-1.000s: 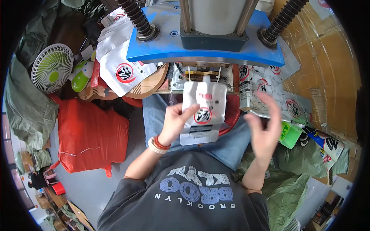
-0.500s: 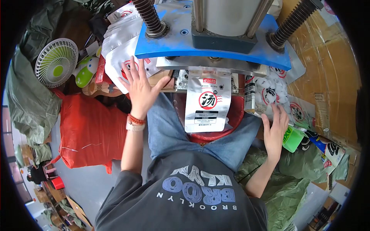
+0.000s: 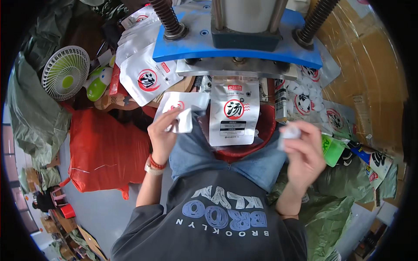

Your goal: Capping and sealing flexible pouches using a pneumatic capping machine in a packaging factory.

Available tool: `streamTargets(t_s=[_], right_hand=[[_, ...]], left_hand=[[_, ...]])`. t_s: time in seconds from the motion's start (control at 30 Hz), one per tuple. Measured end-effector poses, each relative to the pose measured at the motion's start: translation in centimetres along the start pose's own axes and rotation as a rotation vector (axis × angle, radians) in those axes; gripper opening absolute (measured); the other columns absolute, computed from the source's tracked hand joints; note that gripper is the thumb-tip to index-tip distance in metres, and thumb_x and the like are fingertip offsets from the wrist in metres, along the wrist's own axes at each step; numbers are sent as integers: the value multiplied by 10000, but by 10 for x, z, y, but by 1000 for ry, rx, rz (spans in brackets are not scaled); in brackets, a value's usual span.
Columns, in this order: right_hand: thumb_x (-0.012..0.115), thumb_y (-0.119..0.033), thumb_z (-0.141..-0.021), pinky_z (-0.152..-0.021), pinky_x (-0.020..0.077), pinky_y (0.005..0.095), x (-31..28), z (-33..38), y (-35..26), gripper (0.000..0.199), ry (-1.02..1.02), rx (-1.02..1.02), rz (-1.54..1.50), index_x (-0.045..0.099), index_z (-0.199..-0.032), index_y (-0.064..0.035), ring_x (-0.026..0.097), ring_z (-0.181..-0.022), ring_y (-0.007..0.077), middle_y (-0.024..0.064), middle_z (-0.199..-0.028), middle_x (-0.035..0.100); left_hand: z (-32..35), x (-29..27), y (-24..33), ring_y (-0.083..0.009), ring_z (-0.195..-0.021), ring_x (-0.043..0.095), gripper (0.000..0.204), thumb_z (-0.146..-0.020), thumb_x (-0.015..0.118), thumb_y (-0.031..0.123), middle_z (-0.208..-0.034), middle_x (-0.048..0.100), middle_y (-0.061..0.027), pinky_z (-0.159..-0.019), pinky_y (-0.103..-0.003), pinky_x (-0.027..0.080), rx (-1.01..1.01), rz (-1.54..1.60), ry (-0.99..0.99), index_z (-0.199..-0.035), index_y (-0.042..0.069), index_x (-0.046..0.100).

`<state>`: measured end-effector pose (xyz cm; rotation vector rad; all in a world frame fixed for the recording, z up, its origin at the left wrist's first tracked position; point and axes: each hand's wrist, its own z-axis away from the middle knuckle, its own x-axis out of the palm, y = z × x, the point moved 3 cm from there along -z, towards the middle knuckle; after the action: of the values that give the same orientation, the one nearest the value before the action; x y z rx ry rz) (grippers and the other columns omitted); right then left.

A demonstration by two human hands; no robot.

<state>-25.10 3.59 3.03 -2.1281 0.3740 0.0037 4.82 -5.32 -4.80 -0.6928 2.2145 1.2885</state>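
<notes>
Left hand (image 3: 163,132) is clamped on a silver pouch (image 3: 180,111) just left of the upright pouch hanging under the press (image 3: 232,115), nearer it than the right hand (image 3: 302,150), which pinches a small white piece (image 3: 289,130).

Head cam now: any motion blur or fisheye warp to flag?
Head view: right hand and the small white item it pinches are smeared; left hand with its white pouch is sharper; the blue press plate bows toward the rim; dark vignette in the corners.

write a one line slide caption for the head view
Seated at a blue-plated press with a white pouch hanging from it, left hand lifts another pouch, right hand pinches something small and white.
</notes>
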Motion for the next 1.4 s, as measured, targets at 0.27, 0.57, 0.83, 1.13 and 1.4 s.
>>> streamTargets(t_s=[0.27,0.57,0.83,1.13,1.4], right_hand=[[803,27,-634,-1075,337,504,54,-9,12,304,-134,-101,136,672,-897,-49,626,-948,245,59,-907,638],[825,-24,-586,-1123,265,551,46,-12,-24,294,-186,-299,498,673,-826,-99,634,-902,242,6,-866,652],[878,-83,-574,-1144,246,522,35,-19,-7,321,-178,51,2,658,-807,-78,644,-814,196,28,-833,667],[733,-125,-810,-1021,381,387,-13,-24,27,529,56,87,466,526,-1284,-11,494,-1209,243,133,-1262,565],[514,-205,-984,-883,446,427,-25,14,121,279,-144,396,1052,577,-1134,21,583,-954,369,205,-1089,602]], left_hand=[[-2,-2,77,-263,-963,695,361,-631,670,-62,-969,716,-70,-781,-316,561,325,-26,4,-967,57,727],[-12,-16,101,-242,-943,695,322,-664,681,3,-972,721,-46,-753,-316,563,490,-210,-9,-974,72,736],[-11,19,88,-281,-851,708,307,-763,708,114,-931,721,-92,-715,-291,564,326,402,-427,-1061,38,709],[-24,101,34,-125,-852,668,234,-923,638,120,-977,710,-89,-754,-279,542,-818,1105,-513,-1078,-52,668],[-53,109,32,-174,-848,690,241,-893,646,63,-1003,690,-120,-735,-301,576,-938,1303,-454,-1090,-72,618]])
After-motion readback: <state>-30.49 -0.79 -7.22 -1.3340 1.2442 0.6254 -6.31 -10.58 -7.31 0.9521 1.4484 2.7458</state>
